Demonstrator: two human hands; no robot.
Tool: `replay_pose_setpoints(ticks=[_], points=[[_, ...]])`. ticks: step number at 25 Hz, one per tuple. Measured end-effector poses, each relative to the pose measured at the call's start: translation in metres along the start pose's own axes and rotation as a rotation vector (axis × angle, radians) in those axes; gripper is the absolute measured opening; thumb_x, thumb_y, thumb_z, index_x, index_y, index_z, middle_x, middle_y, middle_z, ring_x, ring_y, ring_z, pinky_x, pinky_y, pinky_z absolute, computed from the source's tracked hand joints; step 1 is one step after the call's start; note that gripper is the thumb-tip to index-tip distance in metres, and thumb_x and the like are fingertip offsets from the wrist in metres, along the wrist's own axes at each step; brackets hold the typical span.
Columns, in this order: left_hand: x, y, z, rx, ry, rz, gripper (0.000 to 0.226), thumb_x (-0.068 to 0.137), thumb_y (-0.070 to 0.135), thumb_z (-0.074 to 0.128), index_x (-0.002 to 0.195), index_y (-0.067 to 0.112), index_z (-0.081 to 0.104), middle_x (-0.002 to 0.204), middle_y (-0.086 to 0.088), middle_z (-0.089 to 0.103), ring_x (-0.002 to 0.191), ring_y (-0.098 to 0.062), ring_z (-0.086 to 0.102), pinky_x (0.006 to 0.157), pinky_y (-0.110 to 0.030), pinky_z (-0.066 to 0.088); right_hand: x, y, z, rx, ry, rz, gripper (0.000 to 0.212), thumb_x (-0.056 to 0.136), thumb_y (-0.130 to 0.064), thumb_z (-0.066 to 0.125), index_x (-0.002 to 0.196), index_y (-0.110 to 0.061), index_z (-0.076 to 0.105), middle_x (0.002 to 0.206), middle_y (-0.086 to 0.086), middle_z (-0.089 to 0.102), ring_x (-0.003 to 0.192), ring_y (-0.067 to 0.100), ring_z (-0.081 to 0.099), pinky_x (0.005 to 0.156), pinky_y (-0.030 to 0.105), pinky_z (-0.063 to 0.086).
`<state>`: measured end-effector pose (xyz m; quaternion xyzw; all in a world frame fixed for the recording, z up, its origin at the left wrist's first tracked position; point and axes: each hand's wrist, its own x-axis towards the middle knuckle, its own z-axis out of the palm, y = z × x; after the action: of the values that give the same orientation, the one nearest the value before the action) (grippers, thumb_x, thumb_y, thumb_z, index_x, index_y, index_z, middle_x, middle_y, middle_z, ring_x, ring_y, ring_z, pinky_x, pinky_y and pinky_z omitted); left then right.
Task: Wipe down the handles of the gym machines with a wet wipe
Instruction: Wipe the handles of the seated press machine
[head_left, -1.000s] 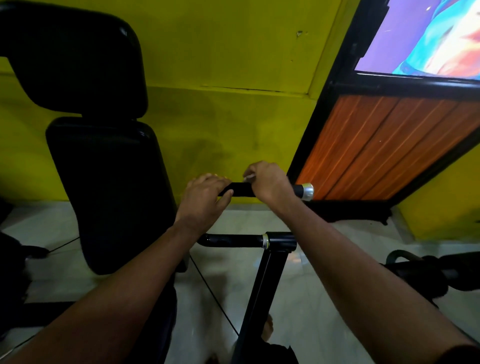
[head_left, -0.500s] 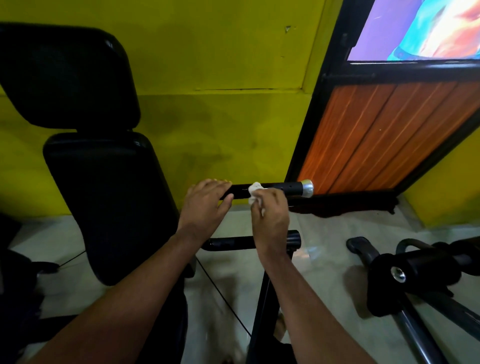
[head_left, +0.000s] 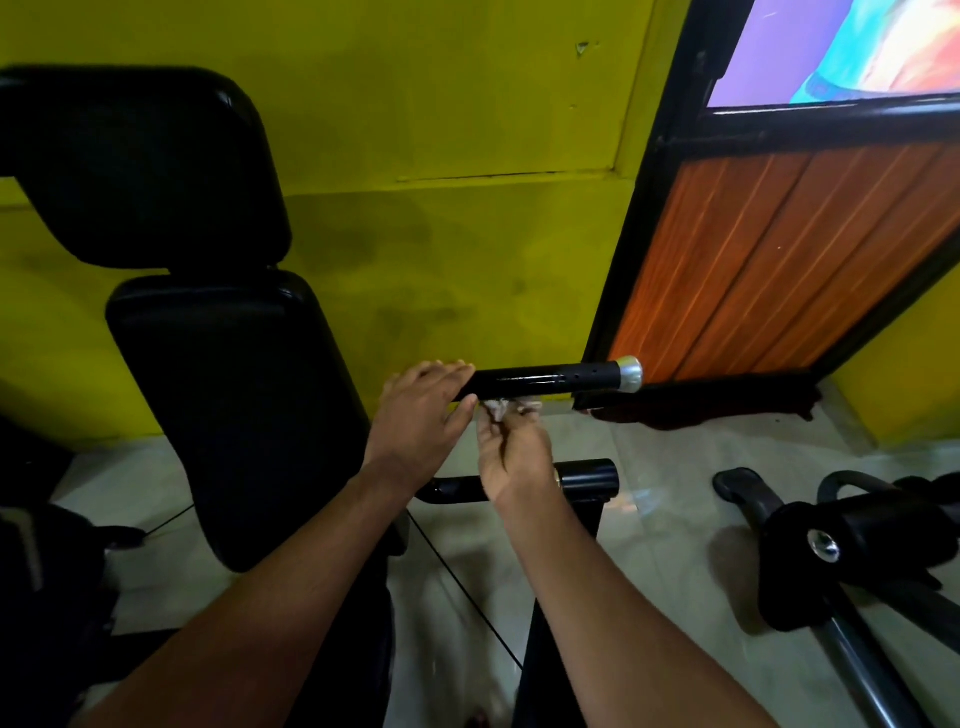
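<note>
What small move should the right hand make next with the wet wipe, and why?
Probably lift the right hand so the wet wipe presses against the handle, ready to slide toward the silver end cap. The wet wipe is pinched just below the handle, apparently off it. The left hand holds the handle's left end, and the stretch up to the cap lies uncovered.

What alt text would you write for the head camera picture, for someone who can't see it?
A person's left hand holds one end of a black machine handle while the right hand pinches a crumpled wet wipe just beneath it. A black padded seat stands to the left, before a yellow wall.
</note>
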<state>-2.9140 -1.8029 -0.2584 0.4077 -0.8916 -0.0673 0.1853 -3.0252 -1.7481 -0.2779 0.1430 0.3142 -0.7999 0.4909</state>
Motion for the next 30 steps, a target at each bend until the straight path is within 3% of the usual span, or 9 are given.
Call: replay_pose_setpoints(ticks=[4, 8, 11, 15, 18, 21, 24, 26, 30], points=[[0.000, 0.002, 0.004, 0.013, 0.009, 0.014, 0.042, 0.098, 0.040, 0.048, 0.132, 0.018, 0.061, 0.130, -0.001, 0.064, 0.122, -0.025, 0.055, 0.099, -0.044, 0.046, 0.014, -0.020, -0.004, 0.164, 0.003, -0.022, 0.027, 0.100, 0.006, 0.037, 0.100, -0.010, 0.059, 0.089, 0.008, 0.064, 0.073, 0.013, 0.064, 0.064, 0.020, 0.057], [-0.001, 0.004, 0.005, 0.003, 0.051, -0.011, 0.038, 0.098, 0.034, 0.056, 0.131, 0.017, 0.062, 0.129, -0.002, 0.065, 0.122, -0.025, 0.055, 0.099, -0.043, 0.044, 0.005, -0.017, -0.004, 0.088, 0.025, 0.053, 0.022, 0.100, 0.007, 0.041, 0.104, -0.006, 0.058, 0.094, 0.010, 0.063, 0.083, 0.014, 0.064, 0.078, 0.023, 0.059], [-0.004, 0.007, 0.008, 0.009, 0.058, -0.020, 0.039, 0.098, 0.034, 0.056, 0.132, 0.017, 0.060, 0.131, -0.002, 0.063, 0.124, -0.026, 0.054, 0.099, -0.043, 0.043, -0.009, -0.006, -0.007, 0.058, 0.051, -0.039, 0.015, 0.096, 0.008, 0.050, 0.106, 0.000, 0.059, 0.093, 0.011, 0.064, 0.089, 0.017, 0.065, 0.085, 0.025, 0.057], [-0.007, 0.005, 0.010, 0.058, 0.096, -0.001, 0.039, 0.095, 0.031, 0.063, 0.131, 0.018, 0.061, 0.132, -0.001, 0.063, 0.124, -0.026, 0.056, 0.098, -0.045, 0.043, -0.014, -0.002, -0.016, -0.364, 0.214, -0.484, 0.021, 0.085, 0.003, 0.070, 0.105, 0.000, 0.064, 0.096, 0.008, 0.071, 0.089, 0.017, 0.068, 0.075, 0.021, 0.055], [-0.003, 0.008, 0.010, 0.092, 0.105, 0.005, 0.036, 0.095, 0.032, 0.061, 0.129, 0.020, 0.064, 0.129, 0.001, 0.065, 0.124, -0.024, 0.056, 0.103, -0.047, 0.040, -0.012, -0.008, -0.023, -0.875, 0.169, -0.939, 0.019, 0.083, -0.001, 0.072, 0.101, -0.003, 0.069, 0.095, 0.006, 0.068, 0.085, 0.010, 0.063, 0.071, 0.007, 0.045], [-0.001, 0.013, 0.012, 0.077, 0.105, 0.002, 0.036, 0.096, 0.034, 0.056, 0.128, 0.020, 0.063, 0.128, 0.001, 0.066, 0.124, -0.024, 0.056, 0.105, -0.048, 0.038, -0.012, -0.016, -0.020, -0.918, 0.174, -1.050, 0.017, 0.084, -0.002, 0.072, 0.101, -0.004, 0.071, 0.097, 0.007, 0.068, 0.087, 0.013, 0.064, 0.071, 0.011, 0.048], [-0.002, 0.016, 0.013, 0.071, 0.094, -0.009, 0.038, 0.097, 0.037, 0.051, 0.129, 0.021, 0.062, 0.129, 0.001, 0.065, 0.124, -0.023, 0.055, 0.106, -0.047, 0.037, -0.006, -0.023, -0.022, -1.210, 0.108, -1.261, 0.016, 0.084, 0.002, 0.067, 0.098, -0.003, 0.073, 0.095, 0.009, 0.066, 0.088, 0.018, 0.060, 0.079, 0.021, 0.045], [-0.001, 0.016, 0.013, 0.068, 0.090, -0.008, 0.038, 0.098, 0.037, 0.051, 0.130, 0.022, 0.062, 0.130, 0.002, 0.064, 0.125, -0.023, 0.054, 0.107, -0.047, 0.035, -0.002, -0.034, -0.017, -1.276, 0.144, -1.263, 0.018, 0.084, 0.002, 0.064, 0.096, -0.005, 0.073, 0.095, 0.010, 0.067, 0.089, 0.027, 0.060, 0.080, 0.025, 0.043], [0.002, 0.015, 0.011, 0.049, 0.090, -0.003, 0.035, 0.098, 0.034, 0.057, 0.130, 0.021, 0.062, 0.129, 0.001, 0.064, 0.125, -0.024, 0.053, 0.107, -0.048, 0.034, 0.003, -0.058, -0.015, -1.676, -0.127, -1.339, 0.019, 0.092, -0.006, 0.059, 0.104, -0.009, 0.072, 0.104, 0.007, 0.066, 0.097, 0.027, 0.055, 0.083, 0.028, 0.041]])
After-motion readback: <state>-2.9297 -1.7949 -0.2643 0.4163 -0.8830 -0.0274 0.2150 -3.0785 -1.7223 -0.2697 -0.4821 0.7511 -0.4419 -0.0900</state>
